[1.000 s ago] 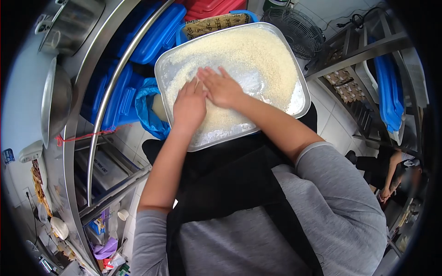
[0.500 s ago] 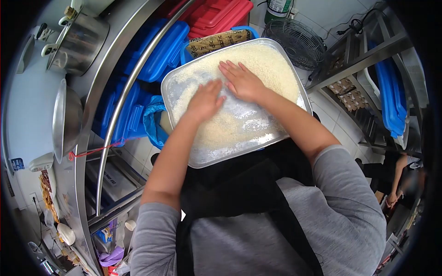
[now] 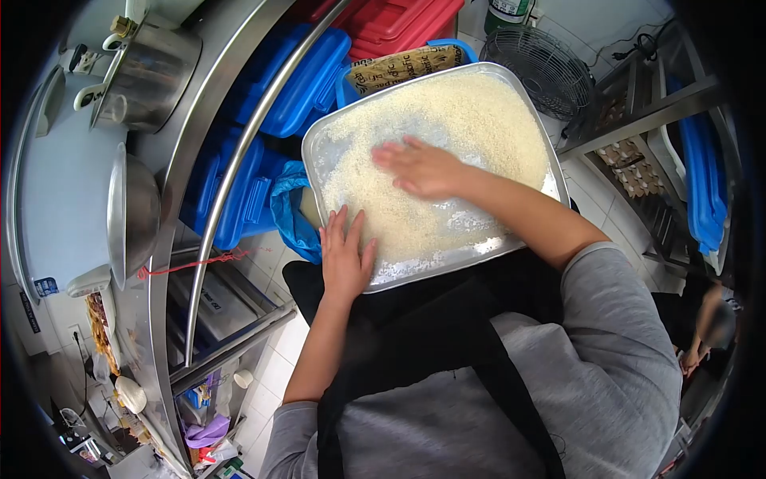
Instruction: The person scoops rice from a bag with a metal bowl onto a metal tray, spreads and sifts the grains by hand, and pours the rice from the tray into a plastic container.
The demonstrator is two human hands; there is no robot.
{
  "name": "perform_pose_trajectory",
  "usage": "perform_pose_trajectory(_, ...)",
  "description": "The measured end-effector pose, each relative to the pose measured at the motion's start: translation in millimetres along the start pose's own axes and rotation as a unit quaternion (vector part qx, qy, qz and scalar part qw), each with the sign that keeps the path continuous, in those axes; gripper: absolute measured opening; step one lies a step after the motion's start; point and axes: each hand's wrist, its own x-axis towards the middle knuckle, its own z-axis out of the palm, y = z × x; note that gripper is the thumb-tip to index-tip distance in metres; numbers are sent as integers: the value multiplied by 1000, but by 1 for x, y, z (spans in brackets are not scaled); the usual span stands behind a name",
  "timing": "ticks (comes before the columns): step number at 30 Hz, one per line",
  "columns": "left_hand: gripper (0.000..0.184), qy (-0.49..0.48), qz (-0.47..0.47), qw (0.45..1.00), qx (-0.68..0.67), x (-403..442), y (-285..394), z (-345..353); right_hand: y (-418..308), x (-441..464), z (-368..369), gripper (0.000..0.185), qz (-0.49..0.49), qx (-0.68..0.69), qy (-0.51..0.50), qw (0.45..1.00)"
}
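Observation:
A metal tray point(image 3: 315, 172) with rounded corners lies tilted across my lap, with pale rice-like grains point(image 3: 511, 128) spread over much of it. Bare metal shows through in patches. My left hand point(image 3: 345, 254) lies at the tray's near left edge, fingers spread and nothing held. Over the grains near the tray's middle is my right hand point(image 3: 427, 169), palm down, its fingers extended and blurred. An open blue bag point(image 3: 291, 215) with pale contents stands just left of the tray.
Blue lidded bins point(image 3: 299, 88) and a red bin point(image 3: 399, 28) stand behind, beside a fan point(image 3: 542, 72). A steel table point(image 3: 171, 160) with pots runs along the left. Egg trays point(image 3: 630, 168) sit on a right rack. Another person point(image 3: 690, 319) is at far right.
My left hand has moved back from the grains to the tray's near left edge. My right hand has shifted over the grains, which now cover more of the middle. The view has shifted.

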Motion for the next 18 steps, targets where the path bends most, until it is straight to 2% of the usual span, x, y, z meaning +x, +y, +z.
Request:
perform_pose_trajectory(2, 60, -51, -9, 998, -32, -2, -8, 3, 20, 7, -29, 58, 112, -28, 13, 993)
perform_pose_trajectory(3, 60, -51, -13, 998, -33, -4, -8, 4, 38, 8, -30, 58, 136, -77, 55, 986)
perform_pose_trajectory(4, 60, -60, -3, 998, -30, -4, -7, 5, 52, 11, -36, 57, 167, -116, 44, 978)
perform_pose_trajectory(7, 62, -65, 15, 997, -25, -3, -7, 6, 63, 14, -33, 58, 167, -141, 43, 975)
perform_pose_trajectory(10, 64, -59, 18, 998, -24, -4, -8, 8, 40, 8, -15, 58, 150, -114, 6, 982)
perform_pose_trajectory(13, 65, -54, 17, 998, -26, -3, -8, 8, 17, -3, -9, 58, 39, -57, -16, 997)
perform_pose_trajectory(18, 65, -52, 23, 998, -14, -5, -9, 10, 15, 40, -13, 55, 26, -16, 1, 1000)
